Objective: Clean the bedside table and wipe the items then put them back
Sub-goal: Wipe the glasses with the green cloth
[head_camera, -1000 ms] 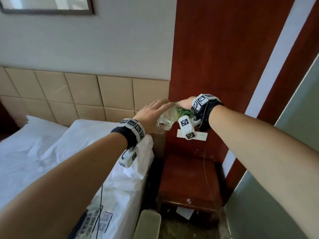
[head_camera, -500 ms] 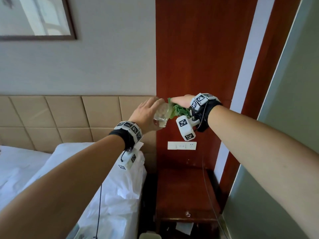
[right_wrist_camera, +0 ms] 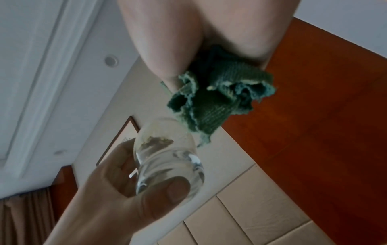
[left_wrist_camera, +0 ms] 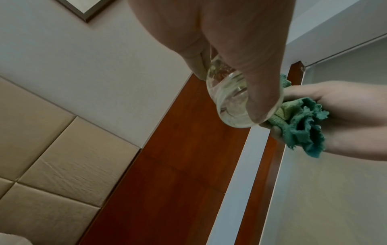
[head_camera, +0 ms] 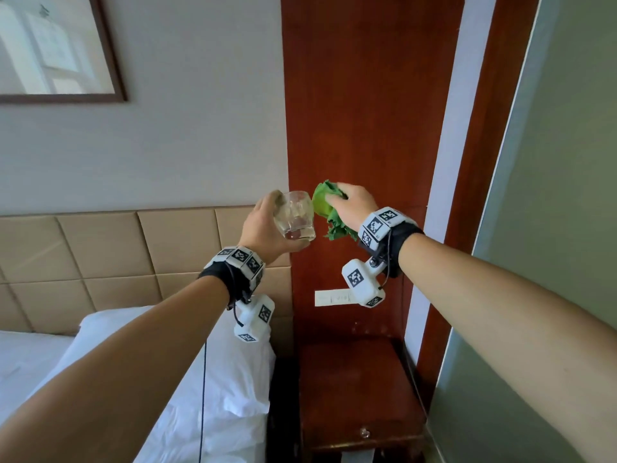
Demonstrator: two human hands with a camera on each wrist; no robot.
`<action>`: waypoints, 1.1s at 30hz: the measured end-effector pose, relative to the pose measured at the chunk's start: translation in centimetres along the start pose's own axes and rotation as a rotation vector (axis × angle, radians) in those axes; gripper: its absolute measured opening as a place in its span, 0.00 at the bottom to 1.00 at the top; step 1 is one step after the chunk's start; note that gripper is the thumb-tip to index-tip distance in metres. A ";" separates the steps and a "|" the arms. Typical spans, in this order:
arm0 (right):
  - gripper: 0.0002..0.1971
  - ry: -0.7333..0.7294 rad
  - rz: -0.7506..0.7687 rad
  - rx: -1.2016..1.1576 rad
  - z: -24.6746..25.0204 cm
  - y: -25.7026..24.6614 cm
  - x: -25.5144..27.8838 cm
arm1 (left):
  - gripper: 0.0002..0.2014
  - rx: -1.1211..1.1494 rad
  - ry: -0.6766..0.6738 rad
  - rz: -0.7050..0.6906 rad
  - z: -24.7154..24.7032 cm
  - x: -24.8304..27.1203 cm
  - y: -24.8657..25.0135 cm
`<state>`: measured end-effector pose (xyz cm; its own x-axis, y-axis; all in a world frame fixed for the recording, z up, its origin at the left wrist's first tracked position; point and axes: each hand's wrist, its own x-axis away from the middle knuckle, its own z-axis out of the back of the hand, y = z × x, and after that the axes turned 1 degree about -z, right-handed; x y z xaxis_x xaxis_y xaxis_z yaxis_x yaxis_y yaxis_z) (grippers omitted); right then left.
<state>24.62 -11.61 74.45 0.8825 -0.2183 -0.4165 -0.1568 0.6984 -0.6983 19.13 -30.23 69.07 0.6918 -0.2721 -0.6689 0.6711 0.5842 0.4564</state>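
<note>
Two raised hands, left hand gripping glass, right hand clutching green cloth, bedside table below beside bed.

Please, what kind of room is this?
Most likely a hotel bedroom. A bed with white sheets stands against a padded headboard, a small wooden bedside table sits beside it, and a framed picture hangs on the wall.

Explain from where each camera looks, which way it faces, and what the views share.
Head: looks forward and down at both forearms, the left hand gripping the glass, above the bedside table.
Left wrist: looks along the left fingers.
Right wrist: looks along the right hand bunching the green cloth.
All share glass and cloth.
</note>
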 end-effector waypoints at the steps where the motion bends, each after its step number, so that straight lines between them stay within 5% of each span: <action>1: 0.13 -0.001 -0.008 -0.051 -0.1 -0.1 0.0 | 0.49 0.008 -0.001 -0.002 0.2 0.0 -0.1; 5: 0.15 0.005 -0.098 -0.245 -0.6 -0.8 -0.1 | 0.50 0.044 -0.003 -0.013 0.9 0.1 -0.2; 10: 0.29 -0.082 -0.367 -0.551 -2.2 -1.6 -0.9 | 0.51 0.082 -0.013 -0.027 1.6 0.2 0.0; 13: 0.22 -0.125 -0.315 -0.676 -3.2 -1.2 -1.5 | 0.51 0.082 -0.020 -0.024 1.9 0.2 -0.1; 18: 0.10 -0.061 -0.100 -0.415 -3.2 -1.1 -0.9 | 0.52 0.062 -0.062 -0.034 2.1 0.5 -0.7; 23: 0.14 0.055 0.079 -0.217 -3.6 -1.8 0.2 | 0.53 0.069 -0.034 -0.033 2.0 0.5 -1.0; 33: 0.17 0.155 0.143 0.145 -5.2 -3.3 0.7 | 0.51 0.007 0.016 0.010 1.4 0.1 -1.2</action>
<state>23.44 -17.56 73.44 0.7755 -0.2046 -0.5972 -0.2002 0.8175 -0.5400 18.70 -32.02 69.26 0.6943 -0.2534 -0.6735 0.6658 0.5814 0.4676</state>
